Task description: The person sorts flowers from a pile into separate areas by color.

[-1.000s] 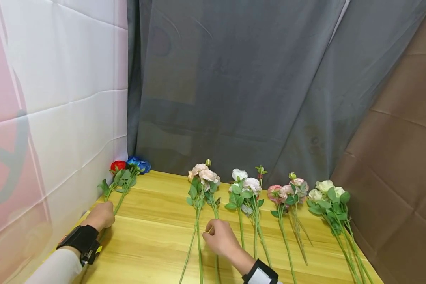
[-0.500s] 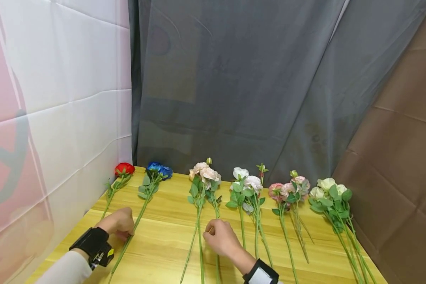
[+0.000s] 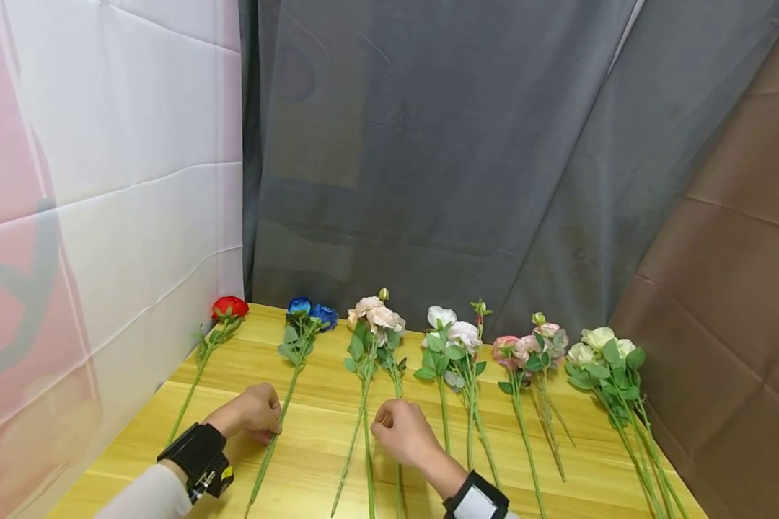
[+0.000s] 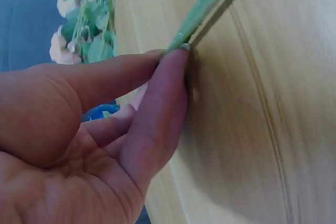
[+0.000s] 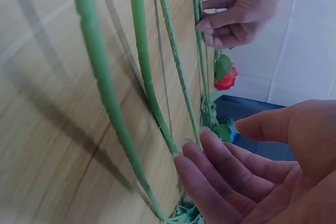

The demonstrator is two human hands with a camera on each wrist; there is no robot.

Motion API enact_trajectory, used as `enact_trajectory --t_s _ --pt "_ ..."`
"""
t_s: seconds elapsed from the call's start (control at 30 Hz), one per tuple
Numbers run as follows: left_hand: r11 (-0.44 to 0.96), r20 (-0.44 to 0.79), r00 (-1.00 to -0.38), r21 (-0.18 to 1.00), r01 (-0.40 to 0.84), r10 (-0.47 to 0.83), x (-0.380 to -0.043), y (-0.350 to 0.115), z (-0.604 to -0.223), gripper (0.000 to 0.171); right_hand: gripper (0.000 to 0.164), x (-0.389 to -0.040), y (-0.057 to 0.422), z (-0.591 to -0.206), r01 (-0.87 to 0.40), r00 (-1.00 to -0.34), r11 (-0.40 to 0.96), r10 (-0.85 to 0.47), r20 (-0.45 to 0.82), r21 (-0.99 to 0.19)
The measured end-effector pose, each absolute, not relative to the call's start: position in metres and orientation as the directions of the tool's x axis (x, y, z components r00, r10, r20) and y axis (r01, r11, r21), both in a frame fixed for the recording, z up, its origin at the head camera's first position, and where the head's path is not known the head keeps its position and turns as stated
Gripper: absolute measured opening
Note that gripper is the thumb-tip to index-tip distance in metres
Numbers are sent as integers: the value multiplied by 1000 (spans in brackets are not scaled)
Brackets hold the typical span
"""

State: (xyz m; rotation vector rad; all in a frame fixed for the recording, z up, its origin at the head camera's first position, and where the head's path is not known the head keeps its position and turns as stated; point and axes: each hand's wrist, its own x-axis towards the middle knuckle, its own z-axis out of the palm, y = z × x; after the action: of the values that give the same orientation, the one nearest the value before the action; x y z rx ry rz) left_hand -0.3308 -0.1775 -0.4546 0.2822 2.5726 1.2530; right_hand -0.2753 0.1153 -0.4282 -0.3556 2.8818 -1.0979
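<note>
Head view: L fingers [image 3: 267, 425] on blue-flower stem [image 3: 279, 422]

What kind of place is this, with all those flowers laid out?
Probably a makeshift recording corner rather than a flower shop: a wooden table hemmed in by hung cloth backdrops, with flower stems lined up in a neat row.
</note>
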Motion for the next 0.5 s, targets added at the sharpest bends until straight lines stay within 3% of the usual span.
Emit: enact_trajectory --t_s 0.2,0.33,0.5 --pt "655 -102 -963 750 90 248 -331 -178 -458 18 7 -277 114 -427 -199 -971 728 -238 31 -655" --pt "689 -106 -957 716 115 270 -334 -193 -452 26 8 -279 117 -425 -189 -971 742 -240 8 -643" --pt "834 -2 -991 540 112 134 -348 -234 -437 19 9 -282 121 -420 -213 -965 740 -261 19 -638"
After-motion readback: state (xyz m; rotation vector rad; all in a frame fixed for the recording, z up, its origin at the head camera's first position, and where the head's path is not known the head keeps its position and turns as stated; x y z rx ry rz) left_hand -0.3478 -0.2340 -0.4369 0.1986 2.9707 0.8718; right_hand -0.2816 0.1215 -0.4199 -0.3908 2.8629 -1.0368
